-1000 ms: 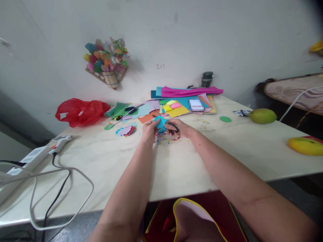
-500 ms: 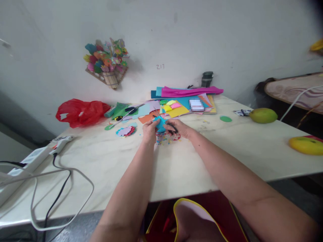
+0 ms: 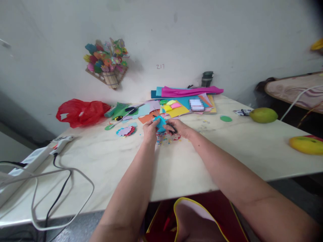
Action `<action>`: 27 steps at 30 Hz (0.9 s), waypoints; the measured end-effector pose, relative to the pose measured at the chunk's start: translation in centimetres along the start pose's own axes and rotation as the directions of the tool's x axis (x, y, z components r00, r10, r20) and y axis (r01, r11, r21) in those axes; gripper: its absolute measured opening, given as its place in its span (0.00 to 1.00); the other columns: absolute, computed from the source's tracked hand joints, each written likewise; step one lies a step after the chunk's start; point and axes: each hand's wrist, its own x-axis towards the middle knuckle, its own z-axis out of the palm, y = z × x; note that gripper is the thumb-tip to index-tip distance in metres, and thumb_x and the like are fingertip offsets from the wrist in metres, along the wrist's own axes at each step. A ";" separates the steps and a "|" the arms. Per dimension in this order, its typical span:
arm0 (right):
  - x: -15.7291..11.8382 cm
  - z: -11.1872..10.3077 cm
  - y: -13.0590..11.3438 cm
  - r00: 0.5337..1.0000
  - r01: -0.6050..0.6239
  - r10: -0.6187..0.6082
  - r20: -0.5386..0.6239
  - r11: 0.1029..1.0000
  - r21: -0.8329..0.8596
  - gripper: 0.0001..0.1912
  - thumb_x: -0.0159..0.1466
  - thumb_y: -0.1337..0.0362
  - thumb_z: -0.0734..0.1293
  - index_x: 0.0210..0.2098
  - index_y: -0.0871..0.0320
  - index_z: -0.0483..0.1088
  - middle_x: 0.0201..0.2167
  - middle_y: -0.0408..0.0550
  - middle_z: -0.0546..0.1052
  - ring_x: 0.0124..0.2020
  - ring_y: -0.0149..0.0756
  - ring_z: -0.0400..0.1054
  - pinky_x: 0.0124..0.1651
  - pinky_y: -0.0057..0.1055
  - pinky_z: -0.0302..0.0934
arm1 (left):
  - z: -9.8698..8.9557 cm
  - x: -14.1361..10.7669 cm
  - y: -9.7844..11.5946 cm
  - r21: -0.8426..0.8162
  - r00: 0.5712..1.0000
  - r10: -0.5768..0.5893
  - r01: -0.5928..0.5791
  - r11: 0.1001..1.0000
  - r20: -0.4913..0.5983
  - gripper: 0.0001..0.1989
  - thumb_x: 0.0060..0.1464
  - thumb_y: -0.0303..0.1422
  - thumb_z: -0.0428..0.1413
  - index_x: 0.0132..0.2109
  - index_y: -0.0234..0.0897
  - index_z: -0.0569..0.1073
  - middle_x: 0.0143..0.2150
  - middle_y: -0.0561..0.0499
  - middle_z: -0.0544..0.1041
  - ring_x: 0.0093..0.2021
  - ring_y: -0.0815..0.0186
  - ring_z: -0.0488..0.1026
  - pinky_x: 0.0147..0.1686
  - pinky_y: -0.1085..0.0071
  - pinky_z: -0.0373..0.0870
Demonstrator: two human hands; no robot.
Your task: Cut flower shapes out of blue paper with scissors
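Between my hands is a piece of blue paper. My left hand pinches its left side. My right hand is wrapped round the black handles of scissors, at the paper's right side; the blades are mostly hidden. Small coloured scraps lie on the table just below the hands. To the left of my left hand rests a stack of scalloped paper shapes, with a lilac one on top.
Behind the hands lie coloured sheets, a second pair of scissors and a phone. A red plastic bag and a power strip with cables are at left. Mangoes lie at right.
The blue paper has turned slightly between my hands. Both hands stay in nearly the same place with their holds unchanged.
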 end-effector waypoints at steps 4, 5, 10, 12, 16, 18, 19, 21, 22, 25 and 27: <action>0.2 0.0 0.3 1.000 0.008 -0.008 0.006 1.000 0.010 0.14 0.53 0.59 0.72 0.29 0.59 0.64 0.15 0.39 0.69 0.13 0.26 0.59 0.12 0.21 0.43 | 0.2 -0.1 0.1 -0.004 1.000 -0.004 0.004 1.000 -0.007 0.18 0.32 0.33 0.68 0.19 0.36 0.64 0.16 0.57 0.66 0.16 0.76 0.61 0.16 0.78 0.59; 0.2 0.0 0.4 1.000 0.008 -0.008 0.005 1.000 0.011 0.14 0.52 0.59 0.72 0.29 0.59 0.64 0.14 0.39 0.69 0.12 0.26 0.59 0.11 0.21 0.42 | 0.2 -0.1 0.1 -0.001 1.000 -0.006 0.006 1.000 -0.011 0.18 0.33 0.33 0.68 0.20 0.36 0.64 0.16 0.57 0.66 0.16 0.76 0.62 0.17 0.78 0.59; 0.2 -0.1 0.4 1.000 0.018 -0.018 0.004 1.000 0.016 0.14 0.53 0.57 0.72 0.27 0.59 0.64 0.14 0.39 0.69 0.13 0.26 0.60 0.11 0.21 0.43 | 0.0 0.0 0.0 0.007 1.000 -0.002 0.002 1.000 -0.013 0.17 0.33 0.32 0.68 0.20 0.36 0.64 0.17 0.58 0.66 0.16 0.75 0.62 0.18 0.77 0.61; 0.1 -0.2 0.3 1.000 0.020 -0.020 -0.006 1.000 0.024 0.14 0.52 0.57 0.72 0.26 0.59 0.64 0.16 0.40 0.70 0.14 0.26 0.61 0.12 0.21 0.44 | -0.1 0.1 0.0 0.011 1.000 -0.003 0.003 1.000 -0.014 0.17 0.33 0.33 0.68 0.20 0.35 0.65 0.17 0.57 0.67 0.16 0.75 0.63 0.18 0.77 0.61; 0.2 -0.7 0.4 0.999 0.019 -0.016 -0.044 0.997 0.070 0.16 0.49 0.59 0.74 0.29 0.59 0.67 0.18 0.40 0.72 0.16 0.26 0.63 0.13 0.21 0.46 | -0.3 0.3 0.2 0.038 1.000 -0.012 0.013 0.999 -0.014 0.16 0.32 0.32 0.68 0.20 0.35 0.66 0.17 0.57 0.67 0.17 0.74 0.63 0.19 0.76 0.62; 0.4 -1.0 0.5 0.995 0.025 -0.015 -0.095 0.995 0.101 0.18 0.47 0.59 0.75 0.33 0.60 0.68 0.19 0.40 0.72 0.17 0.26 0.63 0.14 0.21 0.46 | -0.4 0.4 0.3 0.060 1.000 -0.009 0.009 0.998 0.006 0.16 0.31 0.32 0.68 0.19 0.35 0.66 0.17 0.57 0.67 0.18 0.74 0.63 0.20 0.76 0.63; 0.6 -1.1 0.6 0.991 0.034 -0.019 -0.131 0.992 0.118 0.19 0.46 0.60 0.75 0.34 0.60 0.68 0.19 0.40 0.72 0.17 0.27 0.64 0.14 0.21 0.46 | -0.5 0.4 0.4 0.077 1.000 -0.006 0.004 0.997 0.022 0.16 0.31 0.32 0.69 0.19 0.35 0.66 0.17 0.57 0.67 0.18 0.74 0.63 0.20 0.76 0.63; 0.8 -1.3 0.7 0.979 0.062 -0.031 -0.202 0.987 0.151 0.21 0.45 0.60 0.76 0.36 0.60 0.68 0.18 0.39 0.71 0.18 0.27 0.64 0.15 0.21 0.47 | -0.6 0.5 0.5 0.124 0.998 0.000 -0.008 0.992 0.061 0.16 0.31 0.31 0.69 0.18 0.35 0.67 0.16 0.57 0.67 0.17 0.75 0.62 0.19 0.77 0.61; 1.0 -1.4 0.6 0.972 0.078 -0.038 -0.233 0.983 0.165 0.22 0.44 0.61 0.76 0.36 0.60 0.68 0.18 0.38 0.71 0.18 0.27 0.65 0.16 0.21 0.47 | -0.7 0.6 0.5 0.149 0.997 -0.002 -0.010 0.989 0.082 0.16 0.31 0.32 0.69 0.18 0.35 0.67 0.16 0.57 0.66 0.17 0.75 0.61 0.19 0.78 0.60; 1.1 -1.5 0.5 0.956 0.105 -0.047 -0.289 0.977 0.188 0.20 0.45 0.63 0.76 0.35 0.59 0.68 0.17 0.36 0.68 0.18 0.28 0.65 0.16 0.22 0.48 | -1.0 0.8 0.3 0.208 0.989 -0.022 -0.009 0.978 0.145 0.16 0.32 0.33 0.69 0.18 0.35 0.68 0.16 0.56 0.67 0.17 0.74 0.62 0.19 0.77 0.60; 1.0 -1.4 0.3 0.954 0.114 -0.052 -0.296 0.975 0.193 0.19 0.45 0.64 0.75 0.35 0.59 0.67 0.17 0.36 0.68 0.19 0.28 0.65 0.17 0.22 0.49 | -1.1 0.9 0.1 0.230 0.984 -0.030 -0.012 0.973 0.175 0.15 0.32 0.34 0.69 0.18 0.35 0.70 0.17 0.55 0.69 0.18 0.74 0.63 0.20 0.76 0.62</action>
